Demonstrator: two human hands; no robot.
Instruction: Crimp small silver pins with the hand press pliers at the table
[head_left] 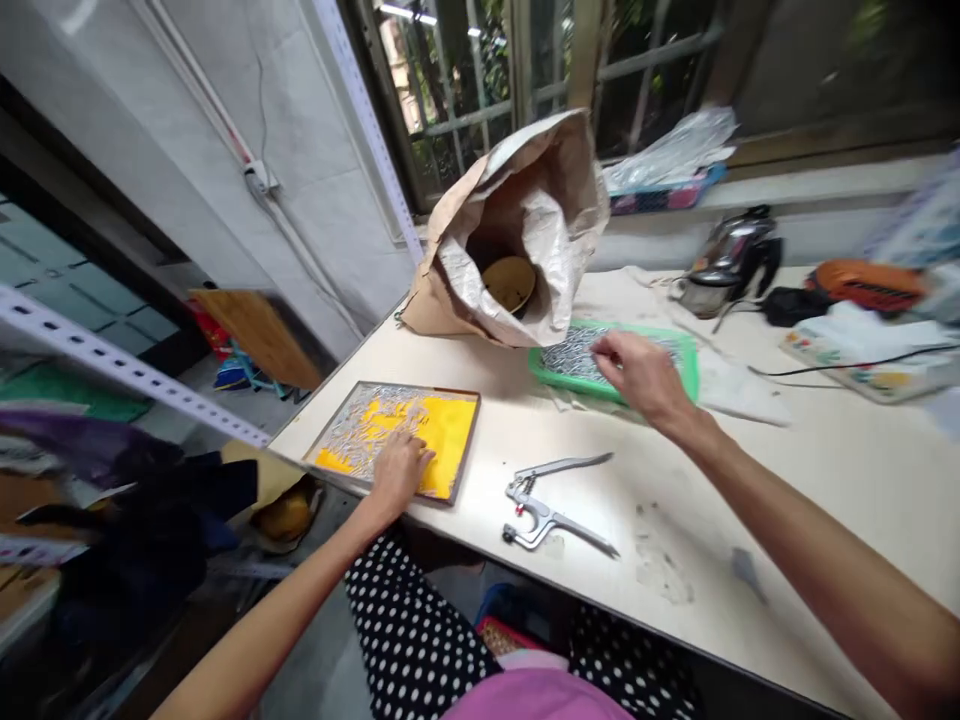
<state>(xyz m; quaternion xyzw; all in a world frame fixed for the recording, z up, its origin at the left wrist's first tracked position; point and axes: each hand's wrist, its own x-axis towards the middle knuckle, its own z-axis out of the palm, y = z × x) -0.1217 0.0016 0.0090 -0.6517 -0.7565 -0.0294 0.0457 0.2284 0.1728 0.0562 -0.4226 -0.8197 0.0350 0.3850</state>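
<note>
My left hand [400, 468] rests on a shallow yellow tray [450, 430] near the table's left edge, fingers curled onto small silver metal pieces [360, 425] that cover much of it. My right hand [637, 375] reaches over a green tray [686, 355] filled with small silver pieces [570, 352], fingertips bent down into them in a pinch; what they grip is too small to make out. Metal hand pliers [547, 505] lie on the table between my arms.
A big crumpled paper sack [525, 220] stands open behind the green tray. Dark tools [731, 255], an orange item [870, 285], cables and packaging lie at the back right. A perforated metal rail [127, 370] and clutter are left of the table.
</note>
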